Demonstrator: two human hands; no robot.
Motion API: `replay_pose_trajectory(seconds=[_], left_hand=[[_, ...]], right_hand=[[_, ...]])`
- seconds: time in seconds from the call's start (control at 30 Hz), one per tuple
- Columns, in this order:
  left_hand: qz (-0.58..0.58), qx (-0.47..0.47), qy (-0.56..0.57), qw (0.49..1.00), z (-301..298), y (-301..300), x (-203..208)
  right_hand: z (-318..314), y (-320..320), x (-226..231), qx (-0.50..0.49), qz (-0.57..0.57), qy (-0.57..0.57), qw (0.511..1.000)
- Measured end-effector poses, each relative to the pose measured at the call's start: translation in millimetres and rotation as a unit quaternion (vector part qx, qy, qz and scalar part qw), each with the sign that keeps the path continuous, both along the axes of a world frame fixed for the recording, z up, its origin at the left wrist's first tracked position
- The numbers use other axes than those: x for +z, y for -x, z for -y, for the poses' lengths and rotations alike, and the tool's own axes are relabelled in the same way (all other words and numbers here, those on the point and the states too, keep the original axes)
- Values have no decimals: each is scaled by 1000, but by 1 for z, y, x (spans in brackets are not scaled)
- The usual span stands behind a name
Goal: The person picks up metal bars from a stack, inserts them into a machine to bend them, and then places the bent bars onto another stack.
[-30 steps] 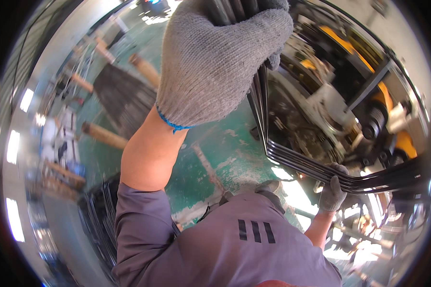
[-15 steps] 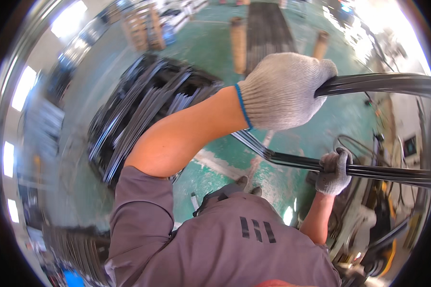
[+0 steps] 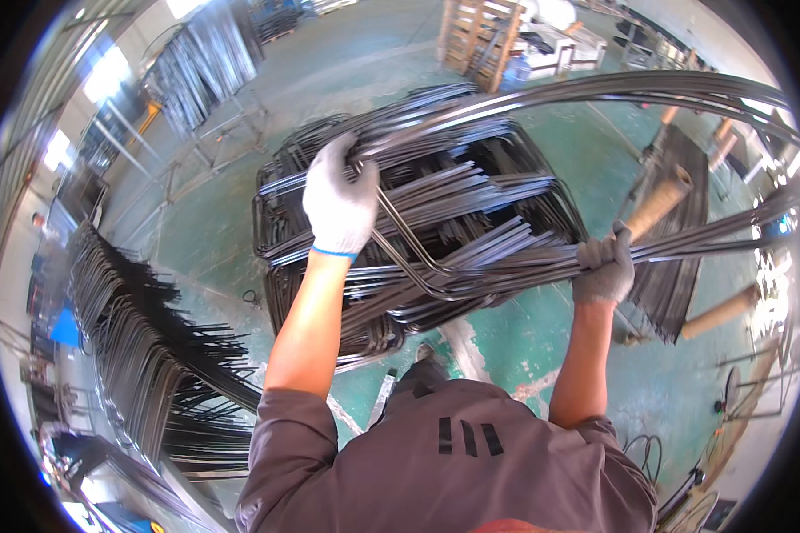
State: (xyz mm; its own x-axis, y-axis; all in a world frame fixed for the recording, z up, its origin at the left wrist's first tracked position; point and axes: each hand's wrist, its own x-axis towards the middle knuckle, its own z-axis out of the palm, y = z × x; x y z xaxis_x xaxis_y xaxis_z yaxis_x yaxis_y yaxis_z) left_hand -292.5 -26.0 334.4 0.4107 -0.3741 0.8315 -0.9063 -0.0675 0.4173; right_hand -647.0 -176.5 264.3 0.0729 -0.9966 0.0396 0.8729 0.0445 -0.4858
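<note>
I hold a bundle of bent dark metal rods (image 3: pixel 587 85) over a large stack of similar rods (image 3: pixel 453 195). My left hand (image 3: pixel 340 200), in a pale knitted glove with a blue cuff edge, is closed around the bundle's upper length near its bent left end. In a greyer glove, my right hand (image 3: pixel 606 268) wraps around the lower length. Both lengths run off to the right, where their far ends are out of sight. Beneath the bundle, the stack lies in several crossed layers; whether the held rods touch it I cannot tell.
Many curved dark rods (image 3: pixel 156 355) hang in a row at the left. Brown cardboard-like tubes (image 3: pixel 658 202) stand beside a flat dark stack (image 3: pixel 684 284) at the right. A wooden pallet (image 3: pixel 480 40) stands at the back. Green floor (image 3: pixel 507 338) shows around the stack.
My view has swung left, bringing the rod stack under my hands. The bundle has come along with both hands closed on it, and my left arm now reaches forward instead of across to the right.
</note>
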Motion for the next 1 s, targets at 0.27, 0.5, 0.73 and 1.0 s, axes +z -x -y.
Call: replay_pose_trajectory(seconds=[0.27,0.5,0.73,1.0], left_hand=[[-254,93,-8,963,-75,-152,-90],[-473,207,-20,856,-137,-135,-199],[-582,292,-8,759,-167,-74,-252],[-695,302,-41,651,-126,4,-328]], right_hand=[[111,-310,-12,120,-21,-106,987],[187,-556,-57,230,-15,-128,965],[222,-765,-105,229,-120,-321,911],[213,-896,-262,189,-256,-478,819]])
